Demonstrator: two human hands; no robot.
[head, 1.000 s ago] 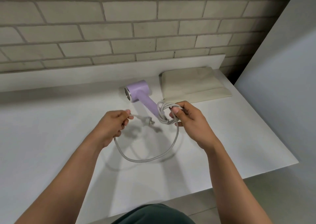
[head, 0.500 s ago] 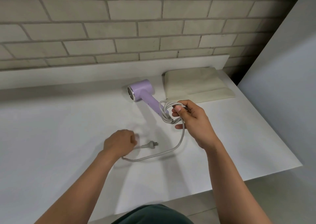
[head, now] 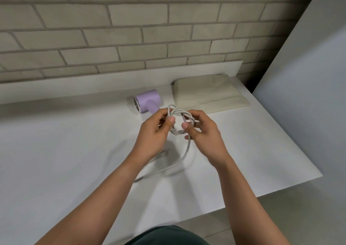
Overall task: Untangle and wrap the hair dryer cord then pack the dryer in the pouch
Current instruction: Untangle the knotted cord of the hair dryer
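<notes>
A lilac hair dryer [head: 148, 101] lies on the white counter [head: 65, 151], its handle running toward my hands. Its grey cord [head: 179, 113] is bunched into twisted loops held above the counter. My left hand [head: 155, 132] grips the left side of the loops, thumb on top. My right hand [head: 201, 132] pinches the right side of the same bundle. A loose length of cord [head: 184, 156] hangs down and trails across the counter under my left forearm. The plug is mostly hidden behind my left wrist. The beige pouch [head: 206, 93] lies flat behind my hands to the right.
A brick wall [head: 131, 38] with a low white ledge backs the counter. A grey panel [head: 309, 95] stands to the right. The counter's front edge [head: 262, 194] runs diagonally at lower right, with floor beyond it.
My left hand let go of the plug end on the counter and rose to the cord bundle. My right hand kept its hold on the loops.
</notes>
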